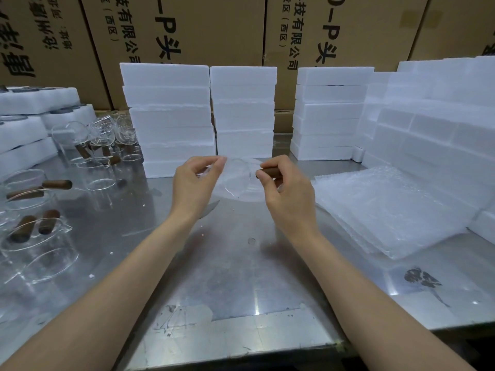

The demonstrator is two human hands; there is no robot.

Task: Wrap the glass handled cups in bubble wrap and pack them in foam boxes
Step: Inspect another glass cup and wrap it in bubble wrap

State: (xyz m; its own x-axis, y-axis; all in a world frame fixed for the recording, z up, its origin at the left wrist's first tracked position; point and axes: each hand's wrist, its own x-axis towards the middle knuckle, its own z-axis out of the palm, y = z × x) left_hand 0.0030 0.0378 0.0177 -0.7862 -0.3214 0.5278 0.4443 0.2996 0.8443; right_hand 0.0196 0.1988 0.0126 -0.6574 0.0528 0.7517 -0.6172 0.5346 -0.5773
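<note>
Both hands hold one clear glass cup with a brown wooden handle (242, 180) above the steel table (235, 277): left hand (197, 183) pinches its rim, right hand (284, 188) grips the handle, left of the bubble wrap stack (388, 207).

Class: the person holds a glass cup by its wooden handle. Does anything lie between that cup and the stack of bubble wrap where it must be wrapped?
Nothing visible does. The glass cup is held up by the left hand and right hand; only bare table shows between it and the bubble wrap to its right.
</note>
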